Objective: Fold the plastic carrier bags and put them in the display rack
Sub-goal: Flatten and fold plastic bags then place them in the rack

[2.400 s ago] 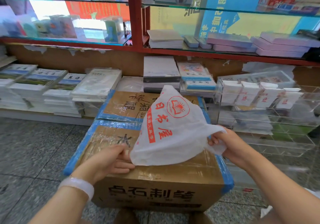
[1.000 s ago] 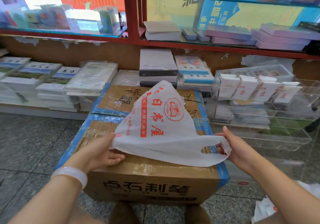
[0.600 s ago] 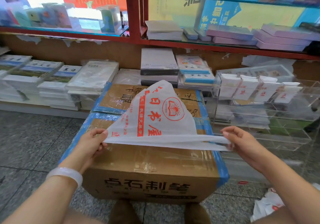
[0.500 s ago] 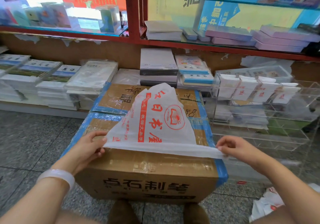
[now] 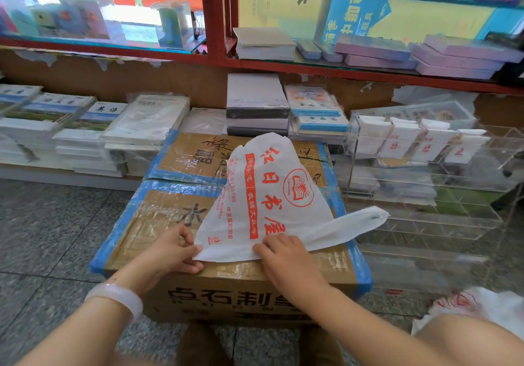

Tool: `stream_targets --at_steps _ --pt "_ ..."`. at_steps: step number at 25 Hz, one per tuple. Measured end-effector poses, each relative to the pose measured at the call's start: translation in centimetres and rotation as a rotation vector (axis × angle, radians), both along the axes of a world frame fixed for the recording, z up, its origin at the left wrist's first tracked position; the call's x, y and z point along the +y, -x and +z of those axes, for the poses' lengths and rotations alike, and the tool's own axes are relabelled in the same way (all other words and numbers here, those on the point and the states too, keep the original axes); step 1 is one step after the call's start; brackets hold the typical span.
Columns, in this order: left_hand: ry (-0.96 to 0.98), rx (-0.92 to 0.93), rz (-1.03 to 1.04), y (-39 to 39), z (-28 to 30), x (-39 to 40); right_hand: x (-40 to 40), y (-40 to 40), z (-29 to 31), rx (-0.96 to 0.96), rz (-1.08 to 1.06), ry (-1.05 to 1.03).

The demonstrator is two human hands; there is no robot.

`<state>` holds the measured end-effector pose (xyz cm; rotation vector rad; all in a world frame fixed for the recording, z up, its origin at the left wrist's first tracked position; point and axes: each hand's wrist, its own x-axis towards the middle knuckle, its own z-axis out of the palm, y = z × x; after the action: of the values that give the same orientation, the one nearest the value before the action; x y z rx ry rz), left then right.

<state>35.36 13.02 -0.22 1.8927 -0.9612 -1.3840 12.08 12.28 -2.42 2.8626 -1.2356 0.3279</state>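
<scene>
A white plastic carrier bag (image 5: 263, 195) with red print lies spread on top of a taped cardboard box (image 5: 158, 218). Its handle end trails off to the right past the box edge. My left hand (image 5: 173, 252) pinches the bag's near left corner between thumb and fingers. My right hand (image 5: 280, 255) rests on the bag's near edge, fingers lying over the plastic. A clear acrylic display rack (image 5: 425, 195) stands to the right of the box, and its upper row holds several folded white bags (image 5: 402, 141).
Stacks of books (image 5: 85, 133) line the low shelf behind the box. Above runs a red-framed glass shelf (image 5: 215, 25) with boxes. More loose bags (image 5: 476, 306) lie on the grey tiled floor at the lower right.
The bag, held stretched between both hands above the box, now lies flat on it. My right hand let go of the handle end and moved left onto the bag's near edge.
</scene>
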Motion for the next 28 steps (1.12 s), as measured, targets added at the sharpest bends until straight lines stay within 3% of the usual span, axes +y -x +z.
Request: stream_targets --at_steps 6,10,12,14,16,18,21,23,25,28 --pt "-0.067 0.038 0.105 -0.4 -0.2 -0.8 -1.5 5.3 0.9 0.065 -0.157 -0.013" --pt "0.015 -0.171 0.206 -0.7 -0.6 -1.3 -1.0 8.7 1.8 0.12 -0.079 -0.078" --pt "0.065 -0.265 0.258 -1.9 -0.8 -1.0 -1.2 9.7 2.1 0.024 -0.157 -0.006" --pt "0.084 -0.303 0.3 -3.7 -1.0 -0.5 -2.3 10.6 2.3 -0.134 -0.377 -0.08" --pt "0.093 -0.282 0.317 -4.9 -1.1 0.4 -2.9 11.2 2.4 -0.176 -0.488 -0.314" --pt "0.118 -0.244 0.269 -5.6 -1.3 1.0 -2.8 11.4 2.1 -0.213 -0.482 -0.426" --pt "0.192 -0.315 0.1 -5.8 -1.3 1.4 -2.9 11.8 2.2 -0.435 -0.666 -0.304" --pt "0.203 -0.414 0.01 -5.8 -1.3 1.5 -2.9 12.1 2.1 -0.253 -0.687 -0.292" --pt "0.202 -0.531 -0.119 -5.7 -1.0 1.6 -2.9 12.4 1.8 -0.077 -0.665 -0.418" --pt "0.23 -0.816 -0.339 -5.2 -0.2 2.1 -2.9 13.0 3.5 -0.117 -0.592 -0.668"
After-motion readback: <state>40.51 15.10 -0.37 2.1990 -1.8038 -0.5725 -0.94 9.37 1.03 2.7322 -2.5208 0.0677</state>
